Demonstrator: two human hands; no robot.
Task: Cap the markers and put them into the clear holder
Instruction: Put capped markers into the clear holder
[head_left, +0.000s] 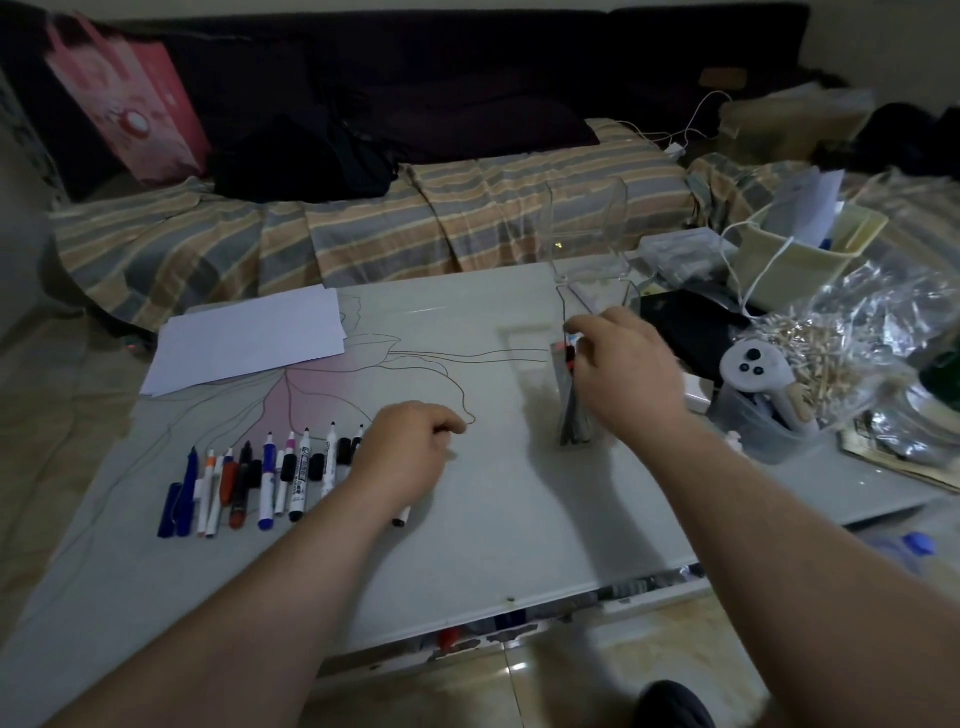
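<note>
A row of several uncapped markers (267, 483) lies on the table's left, with loose caps (316, 466) among them. My left hand (408, 449) rests curled just right of the row, closed over a white marker whose black end (402, 518) pokes out under the wrist. My right hand (626, 366) hovers over the clear holder (558, 402), fingers pinched on the top of a red-and-black marker (571, 356) that stands inside it. Dark markers (575, 423) fill the holder's lower part.
White paper sheets (249, 338) lie at the table's far left. A second clear container (589, 223) stands behind the holder. At the right are a grey cup with a controller (756, 369), crinkled plastic bags (852, 338) and a cream bag (800, 254). A striped sofa cover (363, 228) runs behind the table.
</note>
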